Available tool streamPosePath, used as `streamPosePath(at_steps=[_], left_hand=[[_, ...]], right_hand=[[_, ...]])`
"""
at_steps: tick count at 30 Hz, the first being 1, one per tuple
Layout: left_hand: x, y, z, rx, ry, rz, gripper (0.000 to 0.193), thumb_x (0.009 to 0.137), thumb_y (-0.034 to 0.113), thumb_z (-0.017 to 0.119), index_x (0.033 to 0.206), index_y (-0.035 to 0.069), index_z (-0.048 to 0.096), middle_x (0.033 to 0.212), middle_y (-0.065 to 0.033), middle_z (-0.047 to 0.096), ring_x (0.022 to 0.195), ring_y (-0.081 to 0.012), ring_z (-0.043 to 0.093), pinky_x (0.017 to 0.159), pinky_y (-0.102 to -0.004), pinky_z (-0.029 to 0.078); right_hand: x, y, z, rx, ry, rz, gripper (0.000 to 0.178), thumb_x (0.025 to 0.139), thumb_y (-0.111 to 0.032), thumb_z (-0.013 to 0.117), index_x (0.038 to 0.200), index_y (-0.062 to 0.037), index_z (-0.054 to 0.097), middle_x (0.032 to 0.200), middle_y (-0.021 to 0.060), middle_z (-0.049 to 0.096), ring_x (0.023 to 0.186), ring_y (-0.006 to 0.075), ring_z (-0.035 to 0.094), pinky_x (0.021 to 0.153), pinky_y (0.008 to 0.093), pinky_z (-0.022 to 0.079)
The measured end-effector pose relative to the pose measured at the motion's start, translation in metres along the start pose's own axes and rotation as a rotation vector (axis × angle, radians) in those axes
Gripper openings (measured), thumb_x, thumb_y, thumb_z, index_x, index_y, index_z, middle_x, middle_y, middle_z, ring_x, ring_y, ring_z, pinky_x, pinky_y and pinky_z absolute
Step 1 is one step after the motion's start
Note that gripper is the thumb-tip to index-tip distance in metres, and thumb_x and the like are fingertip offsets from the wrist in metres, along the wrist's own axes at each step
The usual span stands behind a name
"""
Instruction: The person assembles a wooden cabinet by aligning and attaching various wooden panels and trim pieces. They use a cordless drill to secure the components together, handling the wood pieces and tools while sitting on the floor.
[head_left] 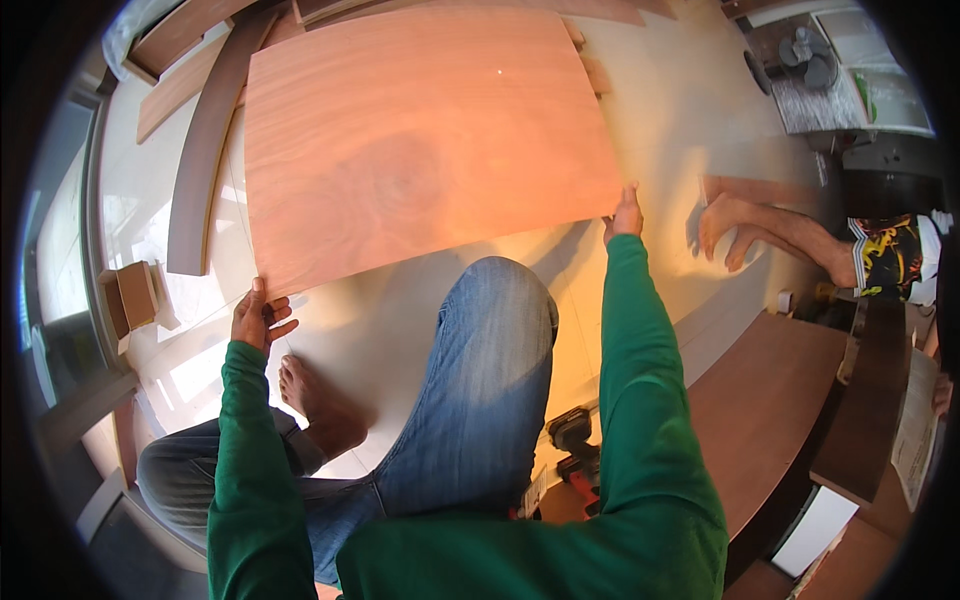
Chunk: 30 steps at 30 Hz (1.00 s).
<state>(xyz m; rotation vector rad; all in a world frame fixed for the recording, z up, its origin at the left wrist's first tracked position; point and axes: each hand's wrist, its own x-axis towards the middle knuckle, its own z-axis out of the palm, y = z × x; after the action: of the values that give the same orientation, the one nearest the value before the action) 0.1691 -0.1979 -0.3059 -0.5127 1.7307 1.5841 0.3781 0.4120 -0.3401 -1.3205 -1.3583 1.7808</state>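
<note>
A large reddish-brown wooden panel (430, 140) with visible grain is held out in front of me, tilted, its near edge above the floor. My left hand (262, 318) grips the near left corner, thumb on top and the other fingers partly spread beneath. At the near right corner, my right hand (625, 212) is closed on the panel, thumb up along the edge; its other fingers are mostly hidden. Both arms reach forward in green sleeves, on either side of my raised knee in jeans (490, 340).
Dark wooden boards (205, 170) lie at the left, near a small open cardboard box (130, 297). A cordless drill (575, 445) rests by my right thigh. Another person's legs (770, 230) extend from the right. A broad brown panel (765, 400) lies at the lower right.
</note>
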Motion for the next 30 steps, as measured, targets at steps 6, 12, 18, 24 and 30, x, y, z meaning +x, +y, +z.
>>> streamPosePath(at_steps=[6, 12, 18, 24, 30], left_hand=[[-0.007, -0.004, -0.003, -0.025, 0.038, 0.032, 0.05, 0.092, 0.058, 0.059, 0.107, 0.011, 0.06, 0.084, -0.005, 0.063, 0.073, -0.015, 0.064, 0.064, -0.0358, 0.062], [-0.007, -0.002, 0.001, -0.015, 0.005, 0.051, 0.054, 0.092, 0.057, 0.06, 0.105, 0.005, 0.063, 0.086, -0.0086, 0.065, 0.077, -0.0175, 0.067, 0.068, -0.0361, 0.063], [-0.001, -0.004, 0.006, -0.017, 0.018, 0.055, 0.054, 0.091, 0.057, 0.062, 0.104, 0.004, 0.063, 0.088, -0.0099, 0.066, 0.079, -0.0191, 0.068, 0.069, -0.0371, 0.063], [-0.002, -0.005, -0.004, -0.019, 0.029, 0.043, 0.054, 0.091, 0.056, 0.062, 0.105, 0.004, 0.063, 0.089, -0.0111, 0.067, 0.079, -0.0199, 0.068, 0.069, -0.0373, 0.063], [-0.001, -0.006, -0.002, -0.036, 0.036, 0.037, 0.054, 0.091, 0.056, 0.062, 0.106, 0.004, 0.063, 0.09, -0.0112, 0.066, 0.079, -0.0197, 0.068, 0.07, -0.0375, 0.063]], right_hand=[[0.015, 0.025, 0.012, 0.254, 0.255, -0.071, 0.053, 0.102, -0.046, 0.044, 0.121, 0.0015, 0.059, 0.111, 0.0122, 0.067, 0.095, 0.0236, 0.066, 0.082, 0.0346, 0.053], [0.031, 0.036, -0.002, 0.1, 0.281, -0.117, 0.059, 0.102, -0.043, 0.041, 0.13, 0.0081, 0.052, 0.11, 0.0144, 0.066, 0.099, 0.024, 0.064, 0.086, 0.0359, 0.052], [0.039, 0.035, -0.013, 0.012, 0.381, -0.05, 0.068, 0.102, -0.048, 0.04, 0.136, 0.01, 0.046, 0.122, 0.0157, 0.063, 0.107, 0.0254, 0.062, 0.093, 0.037, 0.049], [-0.008, 0.004, 0.019, 0.081, 0.212, -0.086, 0.053, 0.097, -0.041, 0.058, 0.122, 0.0054, 0.059, 0.115, 0.0113, 0.065, 0.103, 0.0236, 0.062, 0.088, 0.0377, 0.05], [-0.01, 0.005, 0.02, 0.235, 0.218, -0.115, 0.044, 0.095, -0.031, 0.064, 0.117, 0.0075, 0.062, 0.112, 0.0107, 0.066, 0.101, 0.0217, 0.063, 0.087, 0.0342, 0.051]])
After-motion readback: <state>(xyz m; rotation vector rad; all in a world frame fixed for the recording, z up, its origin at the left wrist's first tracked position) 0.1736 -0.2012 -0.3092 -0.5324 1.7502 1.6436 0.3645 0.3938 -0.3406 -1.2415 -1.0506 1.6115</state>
